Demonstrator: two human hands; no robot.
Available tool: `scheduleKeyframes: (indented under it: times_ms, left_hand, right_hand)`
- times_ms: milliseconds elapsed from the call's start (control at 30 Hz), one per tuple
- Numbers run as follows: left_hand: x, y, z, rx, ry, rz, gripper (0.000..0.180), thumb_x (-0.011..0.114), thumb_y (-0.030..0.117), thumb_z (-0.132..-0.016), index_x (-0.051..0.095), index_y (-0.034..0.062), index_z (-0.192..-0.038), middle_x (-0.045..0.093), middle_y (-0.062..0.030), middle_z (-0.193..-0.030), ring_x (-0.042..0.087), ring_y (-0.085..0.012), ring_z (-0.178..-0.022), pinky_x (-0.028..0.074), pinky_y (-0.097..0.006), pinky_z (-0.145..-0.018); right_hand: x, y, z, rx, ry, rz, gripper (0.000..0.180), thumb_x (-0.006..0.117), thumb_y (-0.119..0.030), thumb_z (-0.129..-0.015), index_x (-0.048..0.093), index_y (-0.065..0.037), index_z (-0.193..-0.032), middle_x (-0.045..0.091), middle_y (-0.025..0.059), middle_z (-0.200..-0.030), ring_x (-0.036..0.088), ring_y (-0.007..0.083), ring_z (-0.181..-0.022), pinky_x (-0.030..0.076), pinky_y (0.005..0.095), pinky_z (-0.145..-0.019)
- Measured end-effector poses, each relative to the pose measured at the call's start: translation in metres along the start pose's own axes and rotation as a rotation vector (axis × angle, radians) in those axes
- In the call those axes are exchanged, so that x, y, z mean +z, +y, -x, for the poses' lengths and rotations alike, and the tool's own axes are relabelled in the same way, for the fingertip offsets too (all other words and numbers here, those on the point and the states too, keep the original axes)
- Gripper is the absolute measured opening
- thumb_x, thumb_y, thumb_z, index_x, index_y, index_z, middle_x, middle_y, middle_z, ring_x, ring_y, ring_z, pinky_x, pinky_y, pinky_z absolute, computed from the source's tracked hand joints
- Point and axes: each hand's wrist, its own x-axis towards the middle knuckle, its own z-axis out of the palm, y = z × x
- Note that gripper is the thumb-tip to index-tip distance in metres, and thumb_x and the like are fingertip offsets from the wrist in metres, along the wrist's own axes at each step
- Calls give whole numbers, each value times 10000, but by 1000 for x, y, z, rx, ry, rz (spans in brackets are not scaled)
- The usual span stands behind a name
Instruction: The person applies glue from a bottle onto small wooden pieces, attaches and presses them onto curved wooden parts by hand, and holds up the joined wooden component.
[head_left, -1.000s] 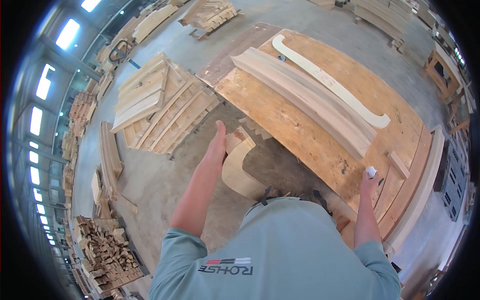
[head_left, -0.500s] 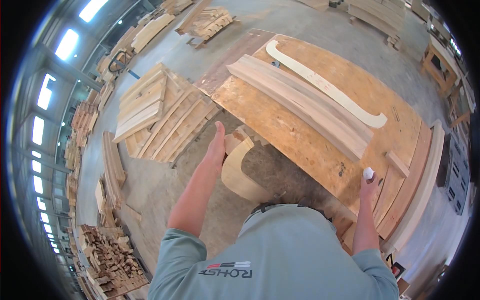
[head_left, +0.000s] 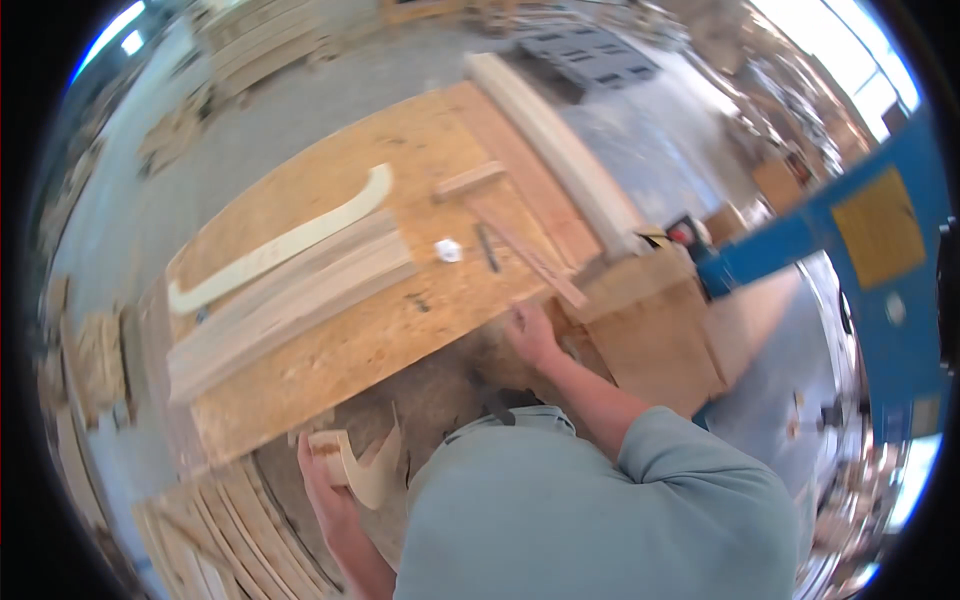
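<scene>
1. Held piece: a curved wooden piece [head_left: 372, 482], lower left of centre, is gripped near its blocky end by the left hand [head_left: 325, 490]; fingers are wrapped along its outer side.
2. Right hand [head_left: 530, 332], centre of frame, is curled beside the near edge of the tabletop [head_left: 350, 350]. Whether anything is pinched there cannot be told (blur).
3. Risk: the curved wooden piece could be tipped or dropped, since it seems to be supported by one hand at one end only.
4. Risk: its free tip could be snagged on the shirt [head_left: 600, 490] or knocked on the tabletop edge, both being near.
5. Risk: the thin strip [head_left: 528, 252], right of centre, could be nudged by the right hand, being close to it.
6. Risk: the small white object [head_left: 448, 250] and dark slim item [head_left: 487, 248], mid-frame, could be swept aside by a low reach.
7. Count, hands: two. Curved wooden piece: one held.
8. Count, tabletop: pale curved template [head_left: 290, 243], one, left of centre; short block [head_left: 470, 181], one, upper centre; thin strip, one; small white object, one; dark slim item, one.
9. Thick timber [head_left: 290, 310], below the template: one or two lengths, cannot be told.
10. Blue machine arm [head_left: 885, 240], right edge: one.
</scene>
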Motion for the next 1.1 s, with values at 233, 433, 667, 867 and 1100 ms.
scheduleKeyframes:
  times_ms: [233, 433, 667, 867, 1100]
  left_hand:
    - [57, 1, 8, -215, -352, -104, 992, 569, 25, -698, 187, 59, -1613, 449, -142, -1437, 513, -272, -1277, 460, -394, -1078]
    - [84, 2, 18, -377, -752, -184, 1169, 740, 23, -617, 157, 93, -1628, 500, -83, -1371, 544, -213, -1206, 491, -342, -1001]
    - [133, -35, 14, -452, -720, -138, 1116, 870, 108, -592, 301, -24, -1541, 595, -89, -1292, 611, -208, -1153, 519, -352, -975]
    - [171, -62, -4, -492, -718, -318, 620, 810, 196, -718, 608, -30, -1259, 686, -57, -1088, 652, -160, -946, 521, -303, -813]
    - [230, -71, -14, -518, -686, -637, 475, 796, 263, -753, 693, -19, -1121, 691, -17, -1015, 630, -129, -900, 509, -294, -761]
  right_hand:
    - [-62, 23, 164, 392, 54, -14, 374, 747, -207, -796, 678, -19, -1112, 636, 157, -977, 635, 305, -888, 534, 401, -811]
    - [-104, 29, 229, 567, 76, 65, 326, 677, -248, -837, 681, -16, -1066, 653, 208, -1017, 616, 384, -998, 513, 445, -891]
    - [-191, 65, 165, 520, 147, 137, 250, 627, -269, -867, 659, -22, -884, 629, 250, -830, 619, 463, -837, 484, 514, -711]
    - [-309, 119, 30, 468, 205, 293, 218, 606, -226, -925, 658, -16, -899, 672, 223, -910, 639, 439, -870, 494, 492, -732]
    - [-421, 169, -141, 111, 110, 620, 133, 613, -151, -901, 690, -59, -845, 668, 148, -915, 662, 342, -892, 542, 439, -773]
